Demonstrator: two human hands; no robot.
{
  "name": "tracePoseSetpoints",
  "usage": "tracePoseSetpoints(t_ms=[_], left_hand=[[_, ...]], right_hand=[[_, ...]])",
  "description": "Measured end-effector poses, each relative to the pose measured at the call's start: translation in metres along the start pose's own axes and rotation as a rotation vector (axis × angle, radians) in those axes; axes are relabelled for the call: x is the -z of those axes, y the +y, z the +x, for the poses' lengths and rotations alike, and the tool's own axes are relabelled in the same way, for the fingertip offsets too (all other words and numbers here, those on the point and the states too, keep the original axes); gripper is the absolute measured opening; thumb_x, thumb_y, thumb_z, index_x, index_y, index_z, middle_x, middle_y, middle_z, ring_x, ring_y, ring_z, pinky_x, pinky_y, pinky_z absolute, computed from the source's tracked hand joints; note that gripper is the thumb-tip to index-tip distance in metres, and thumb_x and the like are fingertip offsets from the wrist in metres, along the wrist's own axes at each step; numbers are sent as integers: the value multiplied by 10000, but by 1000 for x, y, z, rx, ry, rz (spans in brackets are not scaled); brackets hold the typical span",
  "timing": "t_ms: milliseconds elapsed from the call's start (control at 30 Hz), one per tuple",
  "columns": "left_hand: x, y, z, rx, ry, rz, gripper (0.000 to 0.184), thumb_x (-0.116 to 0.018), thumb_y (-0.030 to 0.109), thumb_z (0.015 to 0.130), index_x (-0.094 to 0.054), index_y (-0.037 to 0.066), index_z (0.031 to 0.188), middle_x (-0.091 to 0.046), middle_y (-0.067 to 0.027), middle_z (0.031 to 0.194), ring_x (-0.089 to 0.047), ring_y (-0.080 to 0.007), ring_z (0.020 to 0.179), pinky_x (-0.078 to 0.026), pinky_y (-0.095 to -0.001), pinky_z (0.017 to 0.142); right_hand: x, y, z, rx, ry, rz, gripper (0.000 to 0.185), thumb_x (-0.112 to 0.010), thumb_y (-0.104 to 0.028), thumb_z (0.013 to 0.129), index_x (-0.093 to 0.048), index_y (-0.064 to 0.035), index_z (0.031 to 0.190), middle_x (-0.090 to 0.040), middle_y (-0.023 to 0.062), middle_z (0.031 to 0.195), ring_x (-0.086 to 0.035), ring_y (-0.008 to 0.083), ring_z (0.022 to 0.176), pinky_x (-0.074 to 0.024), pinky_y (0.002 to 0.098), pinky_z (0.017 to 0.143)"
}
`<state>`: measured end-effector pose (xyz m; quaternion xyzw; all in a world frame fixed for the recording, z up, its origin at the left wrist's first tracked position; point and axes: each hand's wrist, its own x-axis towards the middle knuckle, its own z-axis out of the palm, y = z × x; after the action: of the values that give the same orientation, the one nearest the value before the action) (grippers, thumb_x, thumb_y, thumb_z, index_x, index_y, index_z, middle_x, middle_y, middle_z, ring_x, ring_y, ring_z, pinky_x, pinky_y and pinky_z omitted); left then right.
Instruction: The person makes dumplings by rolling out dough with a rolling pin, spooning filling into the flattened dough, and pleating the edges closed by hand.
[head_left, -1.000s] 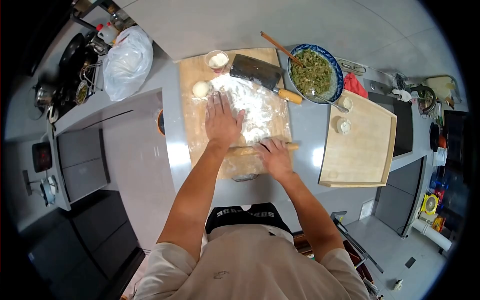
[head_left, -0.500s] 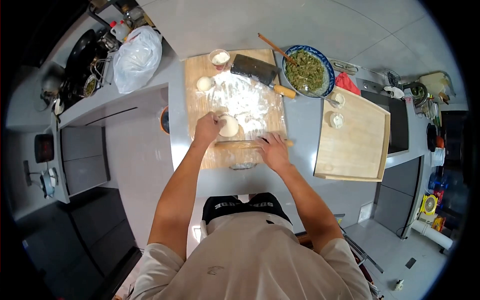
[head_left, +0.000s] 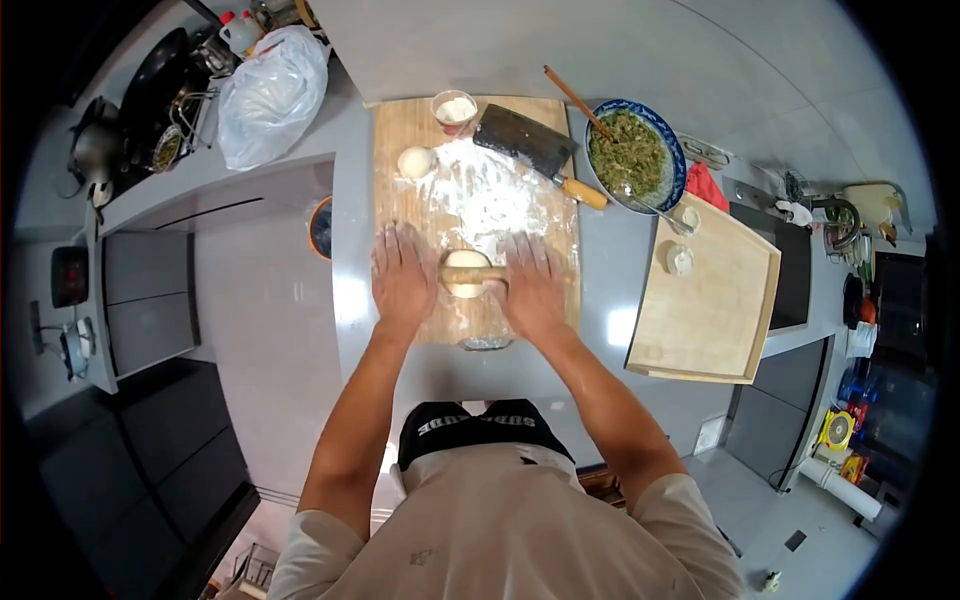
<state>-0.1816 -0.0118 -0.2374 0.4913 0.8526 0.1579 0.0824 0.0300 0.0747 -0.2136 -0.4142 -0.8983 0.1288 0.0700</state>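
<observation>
A wooden rolling pin (head_left: 473, 274) lies across a flattened round of dough (head_left: 466, 259) on the floured wooden board (head_left: 400, 205). On the pin's left end, my left hand (head_left: 404, 278) rests palm down with its fingers stretched out. My right hand (head_left: 533, 285) lies over the right end, fingers likewise extended and thumb pointing inward. Both palms hide the pin's ends. A ball of dough (head_left: 416, 162) sits at the upper left of the board, near a small cup of white powder (head_left: 455, 110). Loose flour (head_left: 485, 195) covers the board's middle.
A cleaver (head_left: 524, 140) lies at the board's upper right, its handle past the edge. Beside it stands a blue-rimmed bowl of green filling (head_left: 627, 155) with chopsticks and a spoon. Farther right, a wooden tray (head_left: 700, 300) carries two small filled dough pieces (head_left: 679, 261).
My left hand has let go of the dough round and moved onto the rolling pin's left end. The pin has shifted from below the dough onto it, and my right hand has moved up with it.
</observation>
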Motion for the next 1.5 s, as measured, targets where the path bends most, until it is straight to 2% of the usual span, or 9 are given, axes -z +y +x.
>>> tracePoseSetpoints(t_ms=[167, 367, 567, 667, 900, 967, 1000, 1200, 1500], left_hand=[[-10, -1, 40, 66, 35, -18, 772, -526, 448, 1079, -355, -100, 1596, -352, -308, 1667, -276, -450, 1586, -206, -558, 1301], [-2, -2, -30, -94, 21, -26, 778, -538, 434, 1065, -362, -113, 1589, -352, -331, 1656, -285, -474, 1573, -209, -578, 1293], [8, 5, 39, -112, 164, 171, 599, -595, 295, 1041, -490, -50, 1520, -525, -239, 1560, -418, -413, 1504, -303, -570, 1244], [13, 14, 27, -316, -130, -356, 330, -676, 106, 971, -662, 0, 1284, -713, -212, 1149, -643, -414, 1117, -536, -473, 962], [35, 15, -7, 161, -573, -425, 237, -708, 142, 942, -712, 54, 1162, -715, -192, 1113, -658, -394, 1128, -553, -475, 916], [37, 9, -34, 3, -17, -314, 239, -718, 138, 938, -701, 48, 1158, -716, -189, 1168, -649, -415, 1142, -542, -493, 925], [36, 3, -40, -11, -19, -229, 400, -674, 237, 991, -641, 20, 1326, -639, -225, 1399, -557, -447, 1335, -468, -537, 1081], [-9, 1, 14, 118, 15, -8, 825, -524, 474, 1059, -313, -107, 1605, -305, -302, 1691, -212, -458, 1606, -141, -624, 1287], [1, 3, -63, 101, -136, 2, 855, -519, 487, 1056, -292, -121, 1612, -270, -329, 1697, -185, -485, 1606, -115, -651, 1280]], right_hand=[[-16, 12, 70, -13, 23, -45, 772, -591, -522, 1026, -485, 26, 1558, -463, 240, 1625, -333, 369, 1575, -200, 533, 1301], [5, -3, -3, -1, -67, -11, 739, -661, -442, 992, -496, 11, 1552, -457, 234, 1627, -337, 381, 1571, -207, 547, 1295], [-3, 27, 66, 119, 40, -3, 672, -639, -380, 1003, -495, -14, 1548, -440, 175, 1650, -325, 336, 1574, -237, 495, 1288], [3, 45, 17, 233, -54, 36, 593, -681, -276, 973, -548, -53, 1506, -519, 146, 1567, -396, 327, 1517, -276, 507, 1257], [16, 33, -41, 189, -54, 73, 386, -692, -131, 918, -727, -112, 1303, -700, 55, 1310, -589, 288, 1279, -357, 477, 1183], [15, 25, -56, 165, -70, 65, 424, -689, -155, 936, -692, -98, 1356, -670, 81, 1368, -557, 295, 1336, -337, 485, 1201], [14, 23, -57, 129, -82, 49, 467, -687, -180, 954, -657, -85, 1410, -641, 106, 1426, -526, 302, 1392, -318, 494, 1218], [2, 8, 40, -86, -53, -100, 715, -526, -461, 1067, -426, 4, 1602, -375, 190, 1697, -240, 321, 1623, -164, 522, 1312], [1, 4, -44, -7, -109, 12, 837, -604, -529, 1012, -438, 82, 1559, -387, 289, 1652, -275, 453, 1588, -171, 601, 1294]])
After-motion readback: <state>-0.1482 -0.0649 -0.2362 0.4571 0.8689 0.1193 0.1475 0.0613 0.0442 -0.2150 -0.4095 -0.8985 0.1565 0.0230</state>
